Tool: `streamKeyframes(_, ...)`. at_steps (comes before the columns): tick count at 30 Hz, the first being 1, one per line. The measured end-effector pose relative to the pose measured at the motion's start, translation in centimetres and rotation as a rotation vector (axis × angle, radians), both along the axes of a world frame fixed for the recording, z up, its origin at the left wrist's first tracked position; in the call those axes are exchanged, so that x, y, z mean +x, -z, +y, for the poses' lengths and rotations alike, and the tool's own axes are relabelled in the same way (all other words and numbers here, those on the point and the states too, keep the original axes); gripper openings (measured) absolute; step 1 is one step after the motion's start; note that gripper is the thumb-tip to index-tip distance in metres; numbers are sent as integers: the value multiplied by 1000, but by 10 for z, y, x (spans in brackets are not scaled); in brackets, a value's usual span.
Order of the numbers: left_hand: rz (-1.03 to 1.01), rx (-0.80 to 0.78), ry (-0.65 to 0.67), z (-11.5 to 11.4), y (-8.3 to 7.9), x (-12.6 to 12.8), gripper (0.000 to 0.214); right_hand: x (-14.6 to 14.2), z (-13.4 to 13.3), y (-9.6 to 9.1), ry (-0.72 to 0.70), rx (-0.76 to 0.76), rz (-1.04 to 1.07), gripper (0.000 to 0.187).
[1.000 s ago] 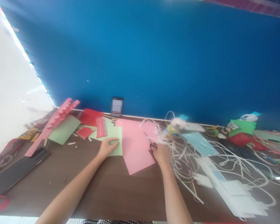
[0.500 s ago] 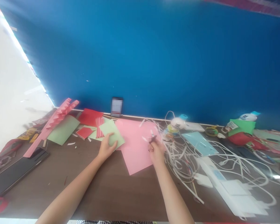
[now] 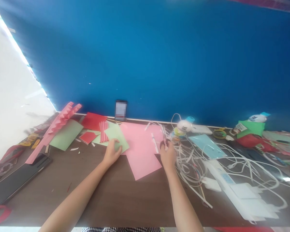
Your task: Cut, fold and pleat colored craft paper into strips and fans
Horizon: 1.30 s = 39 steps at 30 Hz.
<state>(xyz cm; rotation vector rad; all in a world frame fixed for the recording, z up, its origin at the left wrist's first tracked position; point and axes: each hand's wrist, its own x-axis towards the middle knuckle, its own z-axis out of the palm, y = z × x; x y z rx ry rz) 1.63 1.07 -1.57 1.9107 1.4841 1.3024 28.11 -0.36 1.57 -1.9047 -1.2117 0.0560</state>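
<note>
Head-worn view, forward and down

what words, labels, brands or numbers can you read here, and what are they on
No text reads clearly.
White bottle, right of centre: label marks, blurred.
White bottle, far right: marks too small.
Yellow print, far left: too blurred.
Dark-framed rectangle: pixelated.
Green sheet under the left hand: none seen.

Left forearm [image 3: 76, 198], right forearm [image 3: 183, 197] bare, stretched forward, converging. Left hand [image 3: 111, 154] half-curled, thumb [image 3: 119, 151] apart from fingers [image 3: 114, 141]; right hand [image 3: 168, 157] curled in grip, well apart from left.
</note>
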Motion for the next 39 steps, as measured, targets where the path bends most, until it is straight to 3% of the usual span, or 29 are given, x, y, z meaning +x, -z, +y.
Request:
streamKeyframes(4,31,9,37,1,0,0,12,-8,-4,-4,54,167,-2,37)
streamKeyframes(8,41,-3,46,1,1,-1,11,-16,-7,-6,-126,69,153,42)
streamKeyframes(12,50,-16,39,1,1,-2,8,-18,-7,-3,-213,183,327,35)
streamKeyframes(14,63,-18,55,2,3,-2,9,-19,-6,-2,-270,161,380,34)
streamKeyframes(18,91,-11,60,2,8,-2,22,-21,-4,-6,-354,186,460,33)
streamKeyframes(21,104,45,77,-5,6,5,40,-29,-5,-7,-530,241,669,30)
streamKeyframes(25,148,76,186,-20,-3,20,57,-52,-9,-2,-798,100,941,33)
streamKeyframes(30,265,157,287,-22,-9,25,59,-73,-20,0,-999,-38,977,27)
streamKeyframes(32,321,182,389,-20,-10,24,63,-74,-23,-1,-1067,-104,1011,26)
streamKeyframes(35,408,190,537,-20,-8,25,35,-72,-26,-1,-1197,-197,1102,29)
streamKeyframes(37,419,201,540,-21,-6,27,15,-72,-27,-2,-1266,-232,1134,26)
streamKeyframes(39,420,237,535,-21,-4,27,19,-73,-29,-4,-1293,-242,1128,23)
